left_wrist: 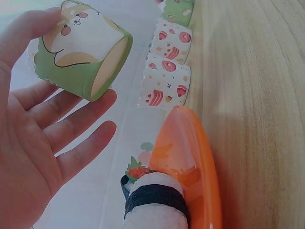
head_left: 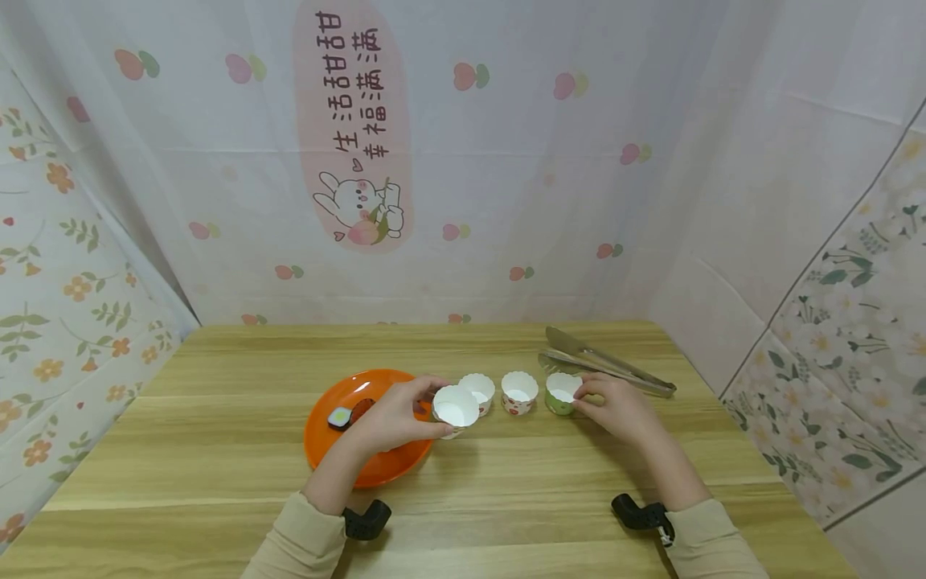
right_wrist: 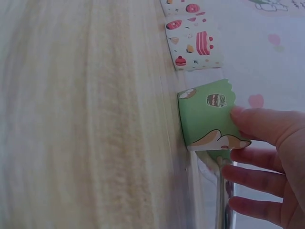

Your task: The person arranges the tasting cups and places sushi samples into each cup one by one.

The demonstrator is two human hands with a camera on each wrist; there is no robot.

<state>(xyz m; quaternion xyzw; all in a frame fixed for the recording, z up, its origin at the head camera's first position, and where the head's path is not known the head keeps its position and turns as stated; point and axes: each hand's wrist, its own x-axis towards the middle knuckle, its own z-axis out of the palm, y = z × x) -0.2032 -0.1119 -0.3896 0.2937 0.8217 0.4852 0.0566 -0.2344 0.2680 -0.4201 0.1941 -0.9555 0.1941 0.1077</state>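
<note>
The left hand [head_left: 394,414] pinches the left cup [head_left: 456,406], green with an animal print, between thumb and fingers, its lower fingers spread loose beneath. That cup appears raised off the table [head_left: 492,498], slightly tilted, just beside the right edge of the plate [head_left: 394,470]. The right hand [head_left: 618,402] pinches the right cup [head_left: 563,394], also green, by its right side with the thumb and a finger; I cannot tell whether its base fully touches the table.

Between the two hands stand two white cups with a sweets print, the near-left one [head_left: 477,390] partly hidden by the left cup in the head view, the other [head_left: 519,392] upright next to the right cup.

The orange plate lies under the left hand and forearm, which hide part of it; a sushi roll [head_left: 338,418] sits there beside other pieces, partly covered. Metal tongs [head_left: 564,341] lie behind the right cup and right hand. A printed curtain [head_left: 506,177] hangs behind the table.
</note>
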